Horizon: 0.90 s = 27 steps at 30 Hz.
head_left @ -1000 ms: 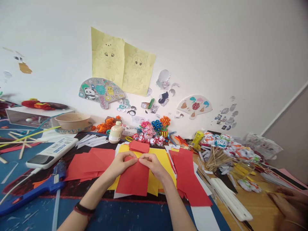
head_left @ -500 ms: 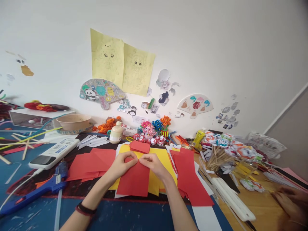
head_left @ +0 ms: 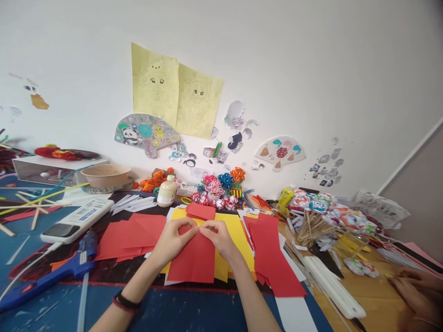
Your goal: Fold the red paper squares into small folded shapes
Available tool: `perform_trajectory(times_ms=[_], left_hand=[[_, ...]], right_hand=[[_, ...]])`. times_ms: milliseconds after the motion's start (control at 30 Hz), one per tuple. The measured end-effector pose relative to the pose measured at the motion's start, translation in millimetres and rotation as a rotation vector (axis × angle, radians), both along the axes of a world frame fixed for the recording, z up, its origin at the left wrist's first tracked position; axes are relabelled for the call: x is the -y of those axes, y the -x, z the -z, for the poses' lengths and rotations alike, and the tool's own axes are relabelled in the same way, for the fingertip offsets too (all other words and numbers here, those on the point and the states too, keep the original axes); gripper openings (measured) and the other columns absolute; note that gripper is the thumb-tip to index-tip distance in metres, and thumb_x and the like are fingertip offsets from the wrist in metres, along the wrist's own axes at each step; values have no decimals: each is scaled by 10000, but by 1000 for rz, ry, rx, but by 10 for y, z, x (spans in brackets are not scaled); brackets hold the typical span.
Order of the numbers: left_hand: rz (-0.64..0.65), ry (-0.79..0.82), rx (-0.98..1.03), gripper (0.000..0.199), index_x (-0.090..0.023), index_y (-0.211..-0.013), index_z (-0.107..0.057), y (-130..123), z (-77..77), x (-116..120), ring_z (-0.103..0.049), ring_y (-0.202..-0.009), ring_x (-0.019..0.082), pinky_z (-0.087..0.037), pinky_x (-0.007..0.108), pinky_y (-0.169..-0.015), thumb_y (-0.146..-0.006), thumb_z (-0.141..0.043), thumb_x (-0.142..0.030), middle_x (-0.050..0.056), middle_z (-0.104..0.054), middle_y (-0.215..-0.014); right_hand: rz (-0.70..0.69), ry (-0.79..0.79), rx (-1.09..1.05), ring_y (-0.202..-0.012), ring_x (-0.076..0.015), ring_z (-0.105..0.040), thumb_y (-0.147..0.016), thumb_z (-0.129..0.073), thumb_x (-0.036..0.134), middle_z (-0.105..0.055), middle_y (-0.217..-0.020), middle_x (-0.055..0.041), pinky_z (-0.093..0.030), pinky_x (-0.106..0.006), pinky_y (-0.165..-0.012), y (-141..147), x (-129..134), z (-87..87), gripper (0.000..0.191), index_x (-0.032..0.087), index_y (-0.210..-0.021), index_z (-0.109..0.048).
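Both hands meet at the top of a red paper sheet (head_left: 194, 260) in the middle of the work area. My left hand (head_left: 176, 237) pinches its upper edge, thumb against fingers. Right beside it, my right hand (head_left: 218, 235) pinches the same edge, the fingertips of the two hands nearly touching. Beneath lie yellow sheets (head_left: 238, 235) with white paper peeking out. A smaller red piece (head_left: 200, 211) rests just beyond the fingers. More red sheets lie in a left pile (head_left: 131, 235) and a right pile (head_left: 273, 253).
A blue glue gun (head_left: 51, 276) and a white power strip (head_left: 79, 220) lie at left. A cream bottle (head_left: 167, 191) stands behind the paper. Another white power strip (head_left: 334, 286) is at right, near a co-worker's hands (head_left: 415, 290). Paper-topped sticks (head_left: 313, 226) stand behind it.
Hardly anything differs. Both hands keep their pinch on the red paper at the same place, and the camera view has shifted slightly.
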State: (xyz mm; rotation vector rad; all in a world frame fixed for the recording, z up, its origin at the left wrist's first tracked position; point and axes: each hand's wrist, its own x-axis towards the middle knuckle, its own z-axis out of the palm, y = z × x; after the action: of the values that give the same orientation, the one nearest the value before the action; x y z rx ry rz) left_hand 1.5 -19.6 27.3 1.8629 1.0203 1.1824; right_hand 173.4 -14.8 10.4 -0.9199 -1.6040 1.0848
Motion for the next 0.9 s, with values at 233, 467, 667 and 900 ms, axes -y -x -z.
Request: perform_trajectory(times_ms=[233, 467, 667, 900], left_hand=[[-55, 13, 75, 297, -180, -778, -689, -21, 39, -6, -616, -813, 211, -449, 281, -747, -780, -556, -446, 44, -716, -839], [-62, 278, 146, 421, -147, -837, -689, 20, 279, -193, -645, -701, 218, -451, 257, -582, -708, -611, -540, 52, -719, -740], [-239, 189, 72, 392, -169, -777, -703, 3, 499, -299, -653, -713, 226, -425, 245, -571, -717, -595, -541, 52, -733, -745], [-295, 182, 58, 419, -171, -798, -714, -1, 619, -347, -665, -731, 241, -438, 254, -581, -711, -591, -562, 66, -739, -743]], right_hand=[[28, 30, -81, -680, -178, -581, -779, -626, 418, -663, -727, -19, -429, -261, -626, 4, 2, 27, 252, 180, -753, -707], [131, 54, 2, -744, -212, -619, -708, -688, 496, -694, -782, -58, -450, -286, -664, -148, -156, 201, 351, 154, -776, -721], [217, 172, -46, -678, -234, -640, -614, -745, 539, -703, -705, -88, -461, -315, -629, -173, -310, 483, 423, 128, -711, -714], [255, 168, -63, -674, -246, -642, -599, -754, 527, -707, -690, -87, -458, -315, -608, -134, -322, 526, 395, 141, -672, -709]])
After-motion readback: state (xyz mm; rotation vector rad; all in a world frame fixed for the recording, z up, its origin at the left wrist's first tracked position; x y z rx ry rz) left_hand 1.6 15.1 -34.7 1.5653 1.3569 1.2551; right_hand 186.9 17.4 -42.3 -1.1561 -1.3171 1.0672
